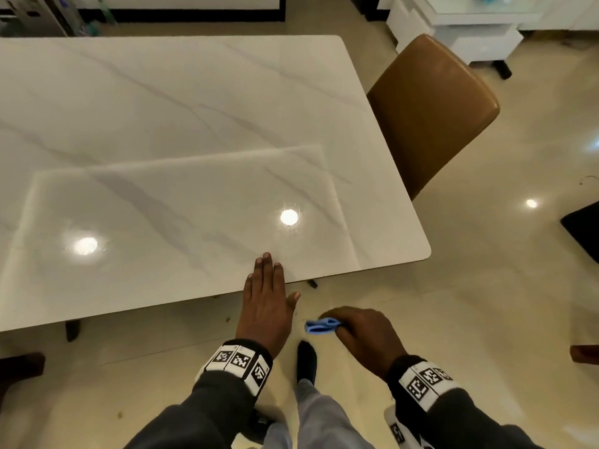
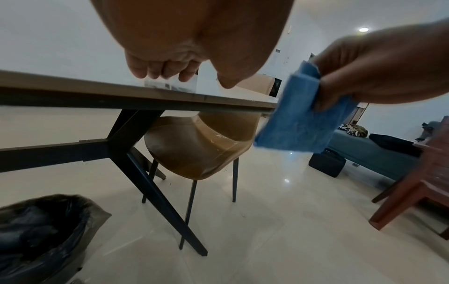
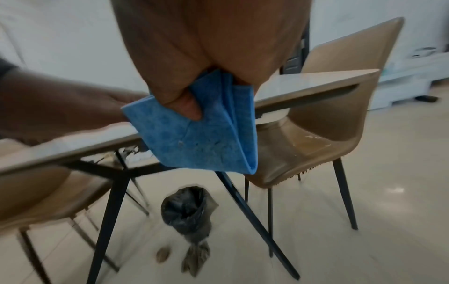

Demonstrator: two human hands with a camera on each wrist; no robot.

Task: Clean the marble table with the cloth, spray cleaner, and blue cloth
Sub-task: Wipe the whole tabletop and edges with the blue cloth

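The white marble table (image 1: 181,131) fills the upper left of the head view, and its top is bare. My left hand (image 1: 267,286) lies flat with straight fingers on the table's near edge (image 2: 170,96), thumb hanging off the side. My right hand (image 1: 359,332) hovers off the table, just right of the left hand, and grips a folded blue cloth (image 1: 321,326). The blue cloth (image 3: 201,130) hangs down from curled fingers; it also shows at the right in the left wrist view (image 2: 301,123). No spray cleaner or other cloth is in view.
A tan chair (image 1: 431,108) stands at the table's right end. Black table legs (image 2: 145,173) spread underneath. A bin lined with a black bag (image 3: 187,209) sits on the tiled floor below the table. A reddish wooden chair (image 2: 417,182) stands at the right.
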